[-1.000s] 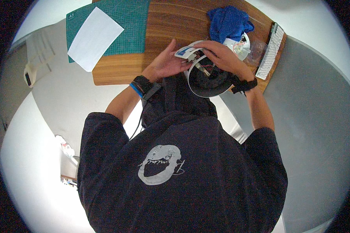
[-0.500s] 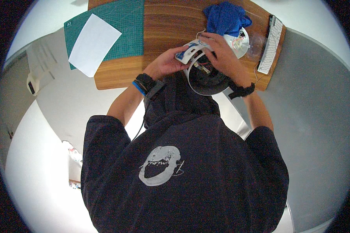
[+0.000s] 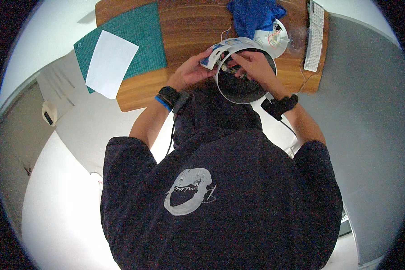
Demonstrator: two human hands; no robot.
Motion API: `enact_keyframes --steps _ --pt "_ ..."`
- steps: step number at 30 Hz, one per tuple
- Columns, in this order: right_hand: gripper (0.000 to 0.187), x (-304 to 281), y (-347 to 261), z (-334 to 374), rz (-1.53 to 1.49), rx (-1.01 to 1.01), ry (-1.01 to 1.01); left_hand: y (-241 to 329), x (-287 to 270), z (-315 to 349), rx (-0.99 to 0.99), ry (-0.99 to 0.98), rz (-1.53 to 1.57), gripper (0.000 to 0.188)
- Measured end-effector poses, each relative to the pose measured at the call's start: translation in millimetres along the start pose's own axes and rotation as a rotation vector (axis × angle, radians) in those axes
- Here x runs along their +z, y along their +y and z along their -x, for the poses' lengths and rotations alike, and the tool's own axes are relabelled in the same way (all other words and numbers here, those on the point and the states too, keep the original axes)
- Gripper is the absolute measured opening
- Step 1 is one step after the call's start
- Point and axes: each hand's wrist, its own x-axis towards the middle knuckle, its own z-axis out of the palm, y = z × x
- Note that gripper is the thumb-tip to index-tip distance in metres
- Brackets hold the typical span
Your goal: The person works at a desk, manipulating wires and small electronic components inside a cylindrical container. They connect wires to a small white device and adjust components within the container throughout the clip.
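Observation:
At the table's near edge, a round white housing [image 3: 240,93] is tipped with its open end toward me. Its inside is dark, with small parts and wires. My left hand [image 3: 194,70] is closed on a white curved panel [image 3: 215,57] with a slot and blue patches, at the housing's left side. Whether the panel is joined to the housing I cannot tell. Reaching over the rim, my right hand [image 3: 255,66] has its fingers curled inside the opening, among the wires. What those fingers grip is hidden.
A white round part [image 3: 274,40] with coloured wires lies behind the housing, beside a blue cloth [image 3: 254,17]. At the right edge stands a white keyboard [image 3: 314,36]. White paper [image 3: 110,63] rests on a green cutting mat [image 3: 146,38] at the left of the wooden table [image 3: 184,27].
My right hand has gone from the outer top of the housing to inside its opening. The left hand keeps its hold on the panel. The whole view has shifted slightly.

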Motion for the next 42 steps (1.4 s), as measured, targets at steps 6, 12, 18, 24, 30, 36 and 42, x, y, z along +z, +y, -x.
enact_keyframes --steps 6,12,18,24,30,36,42 --pt "0.034 5 10 -11 -0.218 -0.074 -0.030 -9 12 3 0.031 0.088 -0.005 0.035" --pt "0.031 12 2 -10 -0.330 -0.106 0.009 -8 9 3 0.026 0.063 -0.061 0.036" --pt "0.032 21 -1 -13 -0.239 -0.089 0.167 -4 15 7 0.034 0.134 -0.090 0.032" --pt "0.036 31 17 -27 -0.268 -0.100 0.266 1 12 9 0.023 0.127 -0.078 0.033" --pt "0.041 25 7 -22 -0.222 -0.035 0.185 0 11 10 0.019 0.074 -0.044 0.036" --pt "0.038 30 15 -31 -0.259 -0.035 0.233 2 9 4 0.048 0.083 -0.107 0.037" --pt "0.036 41 20 -37 -0.386 0.002 0.330 7 5 5 0.029 0.051 -0.185 0.038"
